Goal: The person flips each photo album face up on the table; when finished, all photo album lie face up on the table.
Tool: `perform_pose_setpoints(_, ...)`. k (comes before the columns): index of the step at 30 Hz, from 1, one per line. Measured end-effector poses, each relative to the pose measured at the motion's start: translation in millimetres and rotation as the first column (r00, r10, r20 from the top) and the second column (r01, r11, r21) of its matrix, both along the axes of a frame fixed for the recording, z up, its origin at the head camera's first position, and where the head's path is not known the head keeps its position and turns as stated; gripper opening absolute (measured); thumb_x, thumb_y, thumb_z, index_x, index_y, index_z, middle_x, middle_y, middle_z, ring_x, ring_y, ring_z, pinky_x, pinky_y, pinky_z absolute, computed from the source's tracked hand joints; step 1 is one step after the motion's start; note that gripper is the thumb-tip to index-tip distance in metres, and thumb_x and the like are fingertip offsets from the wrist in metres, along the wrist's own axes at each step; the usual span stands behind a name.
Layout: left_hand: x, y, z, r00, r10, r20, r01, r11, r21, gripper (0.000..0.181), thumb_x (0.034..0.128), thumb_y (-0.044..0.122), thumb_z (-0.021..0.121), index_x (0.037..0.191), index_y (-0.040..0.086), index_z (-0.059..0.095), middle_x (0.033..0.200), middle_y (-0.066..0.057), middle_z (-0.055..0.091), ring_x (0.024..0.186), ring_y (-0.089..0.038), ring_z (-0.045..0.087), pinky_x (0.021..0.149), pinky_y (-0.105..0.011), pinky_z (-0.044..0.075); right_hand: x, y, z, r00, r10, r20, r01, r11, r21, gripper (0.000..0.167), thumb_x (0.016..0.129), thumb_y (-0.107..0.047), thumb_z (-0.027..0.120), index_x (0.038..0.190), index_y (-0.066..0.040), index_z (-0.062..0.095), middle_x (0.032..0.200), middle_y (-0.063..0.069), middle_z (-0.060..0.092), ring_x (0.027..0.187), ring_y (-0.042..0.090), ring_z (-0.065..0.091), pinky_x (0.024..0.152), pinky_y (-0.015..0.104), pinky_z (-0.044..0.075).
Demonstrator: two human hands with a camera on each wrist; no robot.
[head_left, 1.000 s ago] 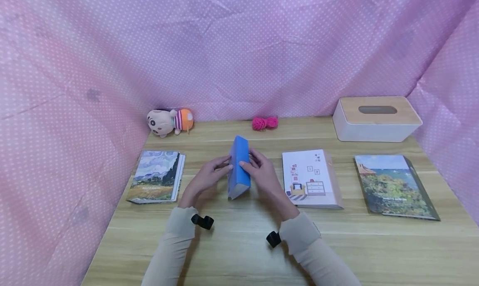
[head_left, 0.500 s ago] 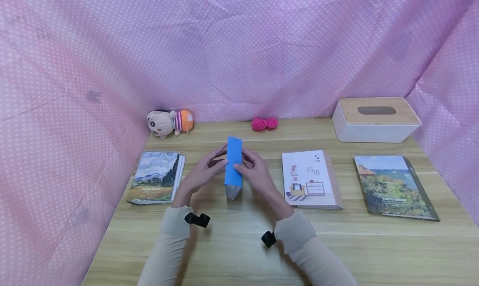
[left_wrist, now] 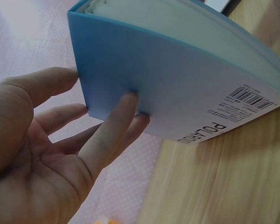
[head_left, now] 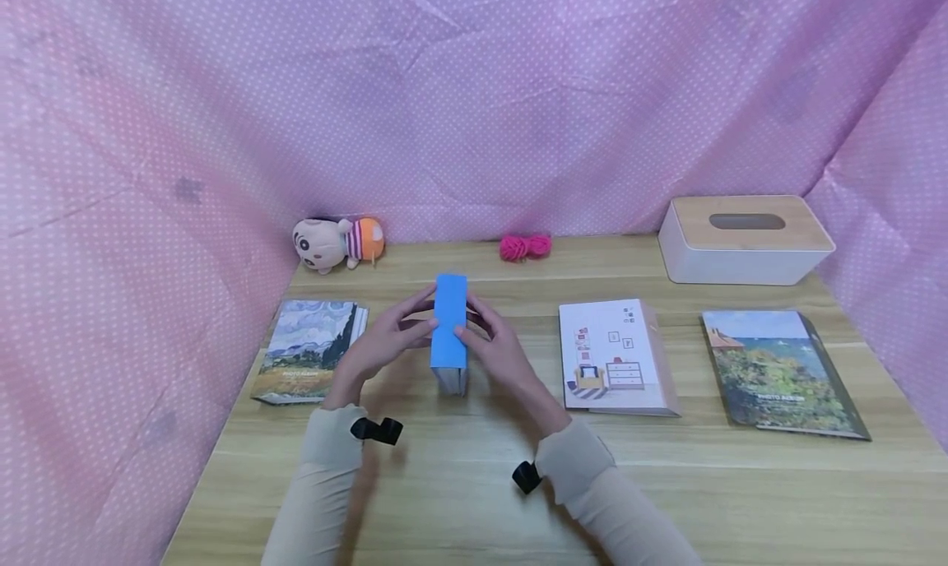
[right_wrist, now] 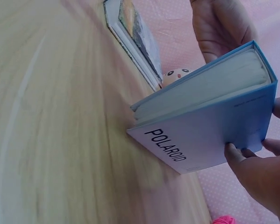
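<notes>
Blue album (head_left: 448, 313) upright, spine up

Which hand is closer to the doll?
Left. The left hand is in front of the doll and slightly to the right, touching the left side of the blue book. The right hand is farther right, across the book.

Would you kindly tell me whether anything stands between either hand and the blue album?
Nothing visible does: the left hand and right hand touch the blue album directly from opposite sides. The white album lies apart, to the right.
</notes>
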State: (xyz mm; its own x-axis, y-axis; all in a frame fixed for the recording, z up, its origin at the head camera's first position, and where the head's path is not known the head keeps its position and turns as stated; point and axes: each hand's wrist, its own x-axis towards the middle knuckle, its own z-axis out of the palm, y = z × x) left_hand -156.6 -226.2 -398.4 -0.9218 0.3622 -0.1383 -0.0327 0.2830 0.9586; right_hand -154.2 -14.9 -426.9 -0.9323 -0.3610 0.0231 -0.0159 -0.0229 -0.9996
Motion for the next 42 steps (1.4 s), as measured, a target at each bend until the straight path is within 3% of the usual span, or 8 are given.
perform_pose_setpoints(3,0.7,-2.4,2.7,1.000,-0.009,-0.004,0.009,1.000,-0.020,0.062,0.0973,0.027,0.056,0.151,0.031,0.026,0.150,-0.012,0.036,0.130,-0.033,0.047,0.095,-0.046,0.050,3.2,1,6.7,0.999,0.035,0.015,-0.035,0.999,-0.004,0.057,0.097,-0.021,0.056,0.150,-0.016,0.033,0.152,0.005,0.038,0.137,0.028,0.039,0.113,0.045,0.032)
perform_pose_setpoints(6,1.6,-4.8,4.0,1.000,-0.008,-0.002,0.008,1.000,-0.020,0.061,0.0977,0.025,0.055,0.151,0.029,0.026,0.150,-0.012,0.036,0.130,-0.033,0.047,0.096,-0.047,0.049,4.4,1,6.5,0.998,0.051,0.023,-0.051,0.999,0.008,0.056,0.099,-0.024,0.054,0.150,-0.019,0.033,0.152,0.003,0.037,0.138,0.027,0.039,0.113,0.043,0.032)
perform_pose_setpoints(11,3.2,-9.4,4.4,1.000,0.003,-0.013,-0.004,0.999,-0.034,0.061,0.0978,0.025,0.055,0.152,0.025,0.027,0.149,-0.016,0.036,0.129,-0.036,0.048,0.093,-0.041,0.052,0.1,-6,-11.3,0.999,0.033,0.006,-0.033,0.999,0.026,0.053,0.098,-0.033,0.054,0.147,-0.029,0.036,0.150,-0.003,0.041,0.136,0.023,0.041,0.113,0.043,0.032)
perform_pose_setpoints(14,3.9,-12.0,3.7,0.999,0.027,-0.020,-0.028,0.997,-0.073,0.061,0.0974,0.026,0.056,0.152,0.025,0.027,0.148,-0.017,0.038,0.128,-0.037,0.048,0.092,-0.041,0.053,-1.2,-10,-21.3,0.999,0.023,0.032,-0.025,0.996,0.082,0.052,0.096,-0.043,0.053,0.145,-0.037,0.037,0.150,-0.007,0.040,0.138,0.020,0.039,0.114,0.046,0.029)
perform_pose_setpoints(17,4.5,-14.6,2.7,0.998,0.051,-0.022,-0.053,0.991,-0.121,0.063,0.0970,0.028,0.056,0.152,0.025,0.026,0.148,-0.017,0.038,0.127,-0.037,0.049,0.092,-0.043,0.052,0.0,-13,-25.9,0.997,0.032,0.065,-0.040,0.992,0.121,0.053,0.096,-0.047,0.051,0.145,-0.038,0.036,0.152,-0.006,0.037,0.140,0.021,0.035,0.114,0.051,0.028)
perform_pose_setpoints(28,6.3,-20.4,0.8,0.994,0.105,-0.039,-0.112,0.948,-0.298,0.075,0.0941,0.033,0.060,0.154,0.021,0.017,0.151,-0.018,0.033,0.127,-0.042,0.048,0.094,-0.056,0.047,5.0,-20,-34.1,0.993,0.077,0.090,-0.095,0.970,0.226,0.060,0.093,-0.052,0.054,0.147,-0.032,0.037,0.156,0.000,0.028,0.143,0.027,0.029,0.111,0.048,0.033)
perform_pose_setpoints(36,7.3,-27.2,-2.1,0.989,0.118,-0.091,-0.145,0.901,-0.410,0.077,0.0896,0.043,0.064,0.152,0.017,0.027,0.149,-0.017,0.039,0.121,-0.039,0.053,0.089,-0.052,0.052,5.0,-23,-34.7,0.997,0.060,0.049,-0.073,0.935,0.346,0.060,0.094,-0.042,0.057,0.147,-0.022,0.038,0.156,0.010,0.027,0.143,0.032,0.027,0.111,0.050,0.033)
perform_pose_setpoints(42,7.6,-32.2,-2.5,0.988,0.117,-0.105,-0.153,0.872,-0.466,0.073,0.0907,0.038,0.064,0.149,0.009,0.031,0.143,-0.020,0.044,0.118,-0.040,0.055,0.089,-0.052,0.052,3.9,-23,-39.6,0.998,0.042,0.042,-0.055,0.917,0.394,0.059,0.095,-0.039,0.058,0.147,-0.018,0.040,0.156,0.011,0.026,0.142,0.033,0.029,0.112,0.050,0.032)
